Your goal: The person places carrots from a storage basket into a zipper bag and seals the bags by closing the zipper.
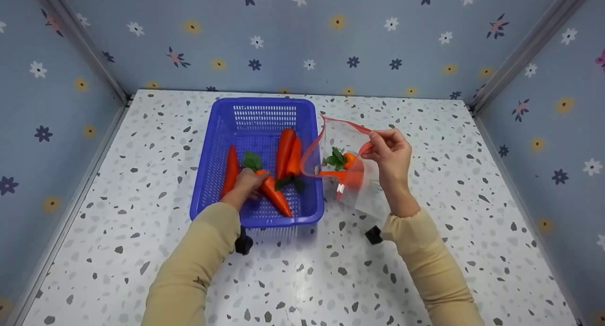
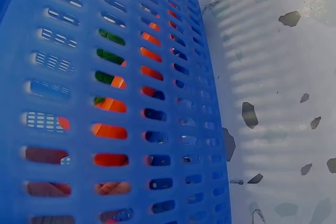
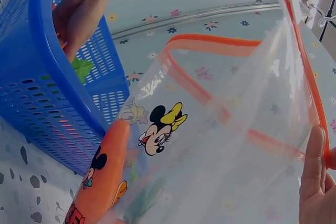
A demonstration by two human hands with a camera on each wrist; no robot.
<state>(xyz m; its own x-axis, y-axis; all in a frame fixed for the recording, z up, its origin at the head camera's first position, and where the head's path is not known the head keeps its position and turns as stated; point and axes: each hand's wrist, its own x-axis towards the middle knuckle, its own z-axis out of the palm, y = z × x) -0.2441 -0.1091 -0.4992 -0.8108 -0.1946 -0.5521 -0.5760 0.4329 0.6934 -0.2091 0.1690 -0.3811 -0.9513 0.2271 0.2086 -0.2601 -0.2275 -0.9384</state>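
Inside the blue plastic basket (image 1: 201,189), my left hand (image 1: 245,182) grips a toy-like orange carrot (image 1: 278,201) near its leafy green top. Its fingers are partly hidden behind the carrot and, in the left wrist view, by the basket's slotted wall (image 2: 134,145). My right hand (image 1: 394,158) pinches the red zip edge of a clear zip bag (image 1: 345,132), whose mouth gapes toward the basket. A carrot (image 3: 107,153) with green leaves lies in the bag, seen through the printed cartoon plastic.
Another carrot (image 1: 230,172) lies along the basket's left side, and two more carrots (image 1: 285,151) lie together at its right. The basket stands on a speckled white table (image 1: 307,278). Flowered panels (image 1: 283,38) enclose the back and sides.
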